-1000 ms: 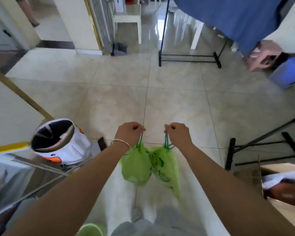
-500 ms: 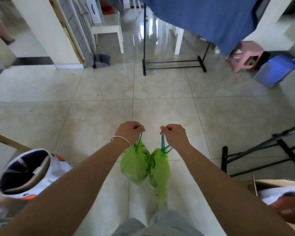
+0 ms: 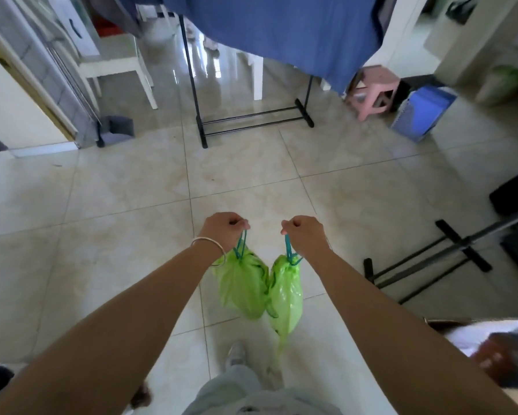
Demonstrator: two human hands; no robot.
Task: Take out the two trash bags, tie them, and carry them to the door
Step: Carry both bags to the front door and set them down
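Gone from the lower left is the white bin, and both forearms reach forward over the tiled floor (image 3: 108,205), left hand (image 3: 223,227) and right hand (image 3: 304,232) each fisted round the teal drawstring of a green trash bag (image 3: 241,287), (image 3: 284,295), the bags hanging side by side, touching.

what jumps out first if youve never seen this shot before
Two bright green trash bags hang in the lower middle, cinched by teal drawstrings: the left bag from the left hand, the right bag from the right hand, above a glossy tiled floor. Next comes the big blue cloth draped over a black rack at top centre.
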